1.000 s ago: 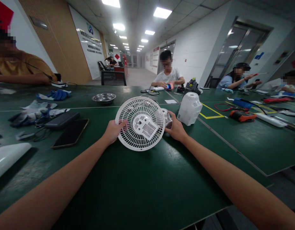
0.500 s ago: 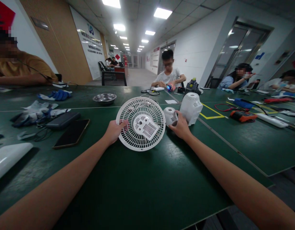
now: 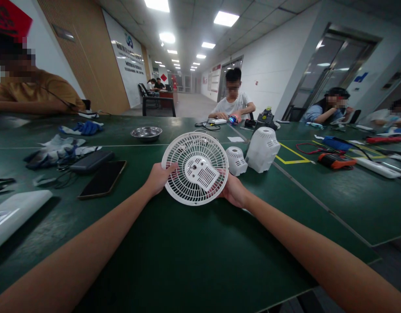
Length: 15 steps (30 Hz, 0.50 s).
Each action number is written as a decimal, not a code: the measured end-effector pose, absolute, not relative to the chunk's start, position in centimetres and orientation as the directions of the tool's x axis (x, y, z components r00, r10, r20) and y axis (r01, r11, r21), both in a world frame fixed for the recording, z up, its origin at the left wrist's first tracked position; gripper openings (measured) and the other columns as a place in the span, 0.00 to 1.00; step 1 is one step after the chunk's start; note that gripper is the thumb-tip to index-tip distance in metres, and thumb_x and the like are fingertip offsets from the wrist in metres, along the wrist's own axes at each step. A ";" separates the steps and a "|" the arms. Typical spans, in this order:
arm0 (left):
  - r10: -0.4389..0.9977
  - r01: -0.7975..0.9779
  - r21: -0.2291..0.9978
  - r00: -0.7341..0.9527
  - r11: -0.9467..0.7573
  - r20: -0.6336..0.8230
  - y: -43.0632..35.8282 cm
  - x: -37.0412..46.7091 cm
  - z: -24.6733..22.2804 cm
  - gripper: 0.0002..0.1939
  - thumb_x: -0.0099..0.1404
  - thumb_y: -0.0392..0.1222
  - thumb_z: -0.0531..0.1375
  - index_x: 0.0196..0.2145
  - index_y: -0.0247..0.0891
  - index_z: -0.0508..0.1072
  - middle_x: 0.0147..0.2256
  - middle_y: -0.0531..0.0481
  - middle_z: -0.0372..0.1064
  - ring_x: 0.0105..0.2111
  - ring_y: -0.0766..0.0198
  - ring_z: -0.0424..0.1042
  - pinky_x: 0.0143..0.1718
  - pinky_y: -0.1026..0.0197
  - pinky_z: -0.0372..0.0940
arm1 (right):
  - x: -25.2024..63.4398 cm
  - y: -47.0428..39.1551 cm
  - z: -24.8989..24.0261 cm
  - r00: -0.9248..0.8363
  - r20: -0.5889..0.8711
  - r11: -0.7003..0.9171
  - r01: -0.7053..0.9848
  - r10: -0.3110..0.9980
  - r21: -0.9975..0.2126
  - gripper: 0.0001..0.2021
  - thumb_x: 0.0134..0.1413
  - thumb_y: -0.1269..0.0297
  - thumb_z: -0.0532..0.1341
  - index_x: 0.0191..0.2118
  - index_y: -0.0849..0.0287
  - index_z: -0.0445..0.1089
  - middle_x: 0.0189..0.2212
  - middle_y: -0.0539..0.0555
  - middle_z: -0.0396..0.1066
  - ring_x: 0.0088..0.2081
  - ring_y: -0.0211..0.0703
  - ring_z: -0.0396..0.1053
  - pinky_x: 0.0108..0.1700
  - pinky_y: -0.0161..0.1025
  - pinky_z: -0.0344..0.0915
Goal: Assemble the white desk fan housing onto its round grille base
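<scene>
A round white fan grille [image 3: 200, 198] with a slotted centre plate is held upright above the table in front of me. My left hand [image 3: 158, 177] grips its left rim, thumb over the near face and fingers partly seen through the bars. At the lower right rim, my right hand [image 3: 235, 190] is closed on the grille, with its fingers mostly hidden behind it. Just beyond the right hand stand a small white vented housing [image 3: 237, 161] and a taller white vented housing [image 3: 263, 150], both on the table and touched by neither hand.
On the green table [image 3: 194, 252] lie a phone [image 3: 103, 179], a dark case [image 3: 92, 162], gloves [image 3: 58, 152] and a white panel [image 3: 19, 215] to the left. A metal bowl [image 3: 146, 133] sits farther back. An orange meter [image 3: 336, 161] lies right. Several people sit around.
My right hand has let go of the small white housing and moved left and down to the grille's right rim. The left hand keeps its hold. The view has shifted slightly.
</scene>
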<state>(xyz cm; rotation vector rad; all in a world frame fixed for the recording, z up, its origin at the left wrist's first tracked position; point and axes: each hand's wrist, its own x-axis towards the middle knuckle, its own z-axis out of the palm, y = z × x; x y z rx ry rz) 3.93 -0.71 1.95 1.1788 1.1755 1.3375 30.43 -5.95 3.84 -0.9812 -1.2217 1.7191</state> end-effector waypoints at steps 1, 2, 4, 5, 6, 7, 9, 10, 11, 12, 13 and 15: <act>0.996 -0.059 0.996 -0.061 -0.072 0.068 -0.7 3.9 2.0 0.09 0.61 0.42 0.66 0.34 0.32 0.77 0.32 0.45 0.77 0.30 0.60 0.76 0.36 0.56 0.73 | 30.3 -6.1 4.0 -0.413 -0.165 -0.258 -0.180 0.896 -0.949 0.18 0.64 0.47 0.49 0.46 0.54 0.67 0.37 0.54 0.76 0.35 0.44 0.75 0.41 0.48 0.73; 0.996 -0.052 0.996 -0.055 -0.075 0.072 -0.8 3.9 2.0 0.09 0.61 0.42 0.66 0.35 0.32 0.77 0.32 0.45 0.77 0.30 0.60 0.76 0.36 0.56 0.73 | 30.3 -6.3 4.1 -0.429 -0.179 -0.285 -0.196 0.885 -0.938 0.19 0.65 0.46 0.49 0.46 0.55 0.67 0.37 0.54 0.76 0.36 0.45 0.75 0.42 0.48 0.73; 0.996 -0.035 0.996 -0.046 -0.084 0.082 -0.8 3.8 2.0 0.09 0.62 0.43 0.66 0.35 0.32 0.77 0.32 0.45 0.77 0.30 0.60 0.76 0.36 0.55 0.73 | 30.5 -6.4 4.4 -0.448 -0.193 -0.322 -0.231 0.873 -0.918 0.20 0.66 0.46 0.48 0.46 0.55 0.68 0.39 0.55 0.77 0.38 0.46 0.76 0.44 0.49 0.73; 0.995 -0.026 0.996 -0.043 -0.090 0.088 -0.8 3.8 2.1 0.10 0.62 0.43 0.65 0.35 0.33 0.77 0.32 0.45 0.77 0.30 0.60 0.76 0.36 0.55 0.73 | 30.6 -6.4 4.4 -0.458 -0.200 -0.339 -0.244 0.866 -0.909 0.20 0.66 0.46 0.48 0.46 0.55 0.68 0.40 0.55 0.77 0.38 0.46 0.76 0.45 0.49 0.72; 0.995 -0.016 0.995 -0.040 -0.094 0.093 -0.8 3.8 2.1 0.10 0.62 0.44 0.65 0.35 0.33 0.77 0.32 0.45 0.77 0.30 0.60 0.76 0.35 0.55 0.73 | 30.6 -6.4 4.5 -0.472 -0.207 -0.356 -0.251 0.857 -0.900 0.20 0.66 0.46 0.48 0.46 0.55 0.68 0.41 0.55 0.77 0.39 0.46 0.76 0.46 0.49 0.72; 0.995 -0.009 0.995 -0.039 -0.096 0.095 -0.9 3.8 2.2 0.10 0.62 0.44 0.65 0.35 0.33 0.77 0.32 0.46 0.77 0.30 0.60 0.76 0.35 0.55 0.73 | 30.6 -6.4 4.5 -0.480 -0.211 -0.368 -0.259 0.851 -0.893 0.20 0.66 0.46 0.48 0.47 0.55 0.68 0.42 0.56 0.77 0.40 0.46 0.76 0.46 0.49 0.72; 0.994 0.007 0.995 -0.044 -0.097 0.097 -1.0 3.9 2.3 0.10 0.62 0.44 0.65 0.35 0.33 0.77 0.31 0.46 0.77 0.30 0.59 0.76 0.35 0.55 0.73 | 30.6 -6.4 4.4 -0.483 -0.212 -0.377 -0.275 0.849 -0.885 0.20 0.66 0.47 0.49 0.48 0.55 0.68 0.43 0.56 0.77 0.41 0.46 0.76 0.48 0.49 0.72; 0.994 0.016 0.995 -0.047 -0.096 0.096 -1.1 3.9 2.4 0.11 0.62 0.44 0.65 0.35 0.33 0.77 0.31 0.46 0.77 0.30 0.59 0.76 0.35 0.55 0.73 | 30.6 -6.4 4.4 -0.481 -0.212 -0.379 -0.282 0.851 -0.881 0.19 0.66 0.48 0.49 0.48 0.55 0.68 0.43 0.56 0.76 0.42 0.46 0.76 0.48 0.49 0.72; 0.994 0.024 0.995 -0.050 -0.096 0.097 -1.2 4.0 2.4 0.11 0.61 0.45 0.66 0.35 0.33 0.77 0.31 0.46 0.77 0.30 0.59 0.76 0.35 0.55 0.73 | 30.6 -6.4 4.4 -0.479 -0.212 -0.381 -0.289 0.852 -0.878 0.19 0.66 0.49 0.49 0.48 0.55 0.68 0.43 0.56 0.76 0.43 0.46 0.76 0.49 0.49 0.72; 0.993 0.033 0.994 -0.056 -0.100 0.101 -1.3 4.0 2.4 0.11 0.61 0.45 0.66 0.34 0.33 0.76 0.31 0.46 0.77 0.30 0.59 0.76 0.35 0.55 0.73 | 30.6 -6.5 4.4 -0.474 -0.211 -0.380 -0.296 0.855 -0.876 0.18 0.66 0.49 0.50 0.48 0.55 0.68 0.43 0.56 0.76 0.43 0.46 0.76 0.49 0.49 0.72; 0.992 0.041 0.994 -0.061 -0.105 0.107 -1.4 4.1 2.4 0.11 0.61 0.45 0.66 0.34 0.33 0.76 0.30 0.46 0.76 0.29 0.60 0.76 0.34 0.56 0.72 | 30.6 -6.5 4.4 -0.473 -0.208 -0.377 -0.299 0.856 -0.877 0.18 0.66 0.49 0.49 0.48 0.55 0.68 0.44 0.56 0.76 0.44 0.47 0.75 0.49 0.49 0.73; 0.990 0.057 0.991 -0.067 -0.121 0.125 -1.8 4.1 2.4 0.12 0.61 0.46 0.66 0.33 0.33 0.77 0.29 0.46 0.76 0.28 0.60 0.75 0.34 0.56 0.72 | 30.7 -6.6 4.3 -0.485 -0.177 -0.347 -0.287 0.856 -0.893 0.18 0.66 0.49 0.49 0.48 0.54 0.68 0.44 0.56 0.76 0.44 0.48 0.75 0.48 0.50 0.73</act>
